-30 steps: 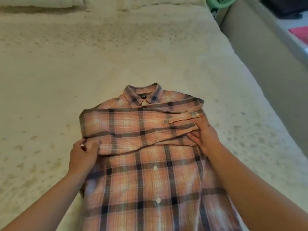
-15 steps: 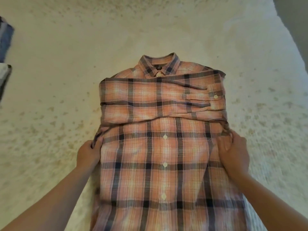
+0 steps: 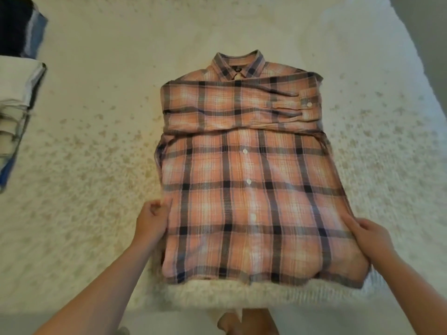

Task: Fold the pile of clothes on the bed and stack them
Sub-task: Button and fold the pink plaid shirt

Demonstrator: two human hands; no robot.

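A pink plaid button shirt (image 3: 244,180) lies face up on the cream bedspread (image 3: 96,165), collar pointing away from me. Both sleeves are folded across its chest, with a cuff at the right. My left hand (image 3: 152,220) holds the shirt's left side edge with curled fingers, about two thirds of the way down. My right hand (image 3: 370,235) grips the right side edge near the hem, thumb on top of the cloth. The hem lies close to the bed's near edge.
A stack of folded clothes (image 3: 17,97) in white, blue and dark cloth stands at the far left of the bed. The bed's right edge (image 3: 411,44) runs along the upper right. My feet (image 3: 244,321) show below the near edge.
Both hands have slid down the shirt's sides from the folded sleeves toward the hem. The view has tilted down and left, bringing the folded stack into sight.
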